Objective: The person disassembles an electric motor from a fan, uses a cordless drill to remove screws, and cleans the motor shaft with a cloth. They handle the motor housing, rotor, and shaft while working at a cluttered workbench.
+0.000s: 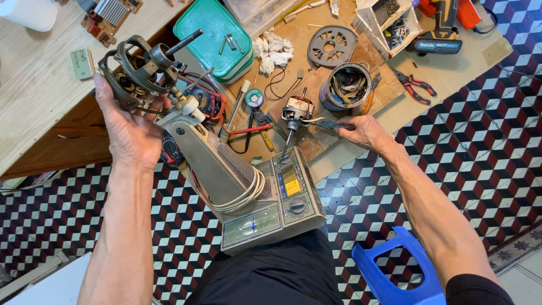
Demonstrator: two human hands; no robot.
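My left hand (131,129) grips the bare motor head (138,68) of a dismantled grey fan, its shaft pointing up and right. The fan's neck and base with switch panel (265,197) rest on my lap. My right hand (361,131) is closed on a dark flat tool (327,124), reaching over the wooden board. Just left of that tool lies a small loose motor (296,110) with its shaft pointing toward me. A white cord is coiled around the fan's neck.
A green lidded box (212,36), white rags (271,51), a round metal plate (332,45), a tin of parts (345,85), red-handled pliers (416,86) and a cordless drill (446,28) lie on the board. A blue stool (389,271) stands on the patterned tile floor.
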